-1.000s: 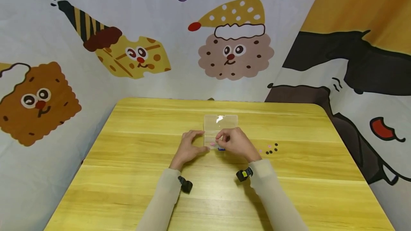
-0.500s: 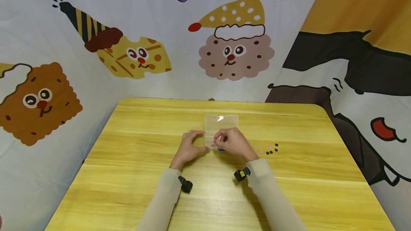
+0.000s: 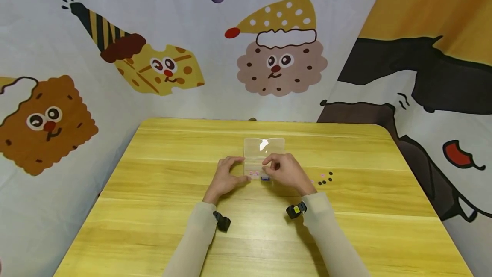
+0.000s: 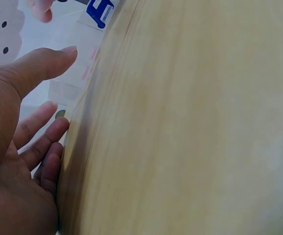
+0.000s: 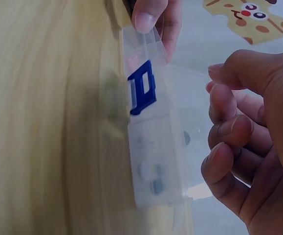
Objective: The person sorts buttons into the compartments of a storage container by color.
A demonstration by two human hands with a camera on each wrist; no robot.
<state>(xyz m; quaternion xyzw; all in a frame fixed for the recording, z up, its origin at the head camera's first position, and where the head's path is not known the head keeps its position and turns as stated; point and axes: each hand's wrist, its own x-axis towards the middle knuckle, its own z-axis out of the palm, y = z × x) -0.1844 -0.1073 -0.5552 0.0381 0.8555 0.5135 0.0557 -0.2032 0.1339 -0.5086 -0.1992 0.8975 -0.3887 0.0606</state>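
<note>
A clear plastic box [image 3: 249, 166] lies on the table with its lid [image 3: 264, 145] up and a blue latch [image 5: 143, 88] on its front. My left hand [image 3: 227, 177] holds the box's left end, thumb at the front and fingertips behind. Small pink button-like pieces [image 3: 254, 173] lie in its left part. Blurred dark pieces [image 5: 156, 185] show through the right part's wall in the right wrist view. Over the right half of the box hovers my right hand [image 3: 286, 170], fingers loosely bent, thumb and index tips close together. No piece is visible between them.
To the right of the box lie several loose black pieces [image 3: 330, 179] and a couple of pink pieces [image 3: 323, 175]. The wooden table [image 3: 161, 208] reaches back to a wall cloth [image 3: 173, 106] printed with cartoon food. Each wrist wears a small black camera [image 3: 294, 211].
My right hand dipped left over the pink pieces, then drew back to the right. The pink pieces now show uncovered in the box's left part. My left hand has stayed in place.
</note>
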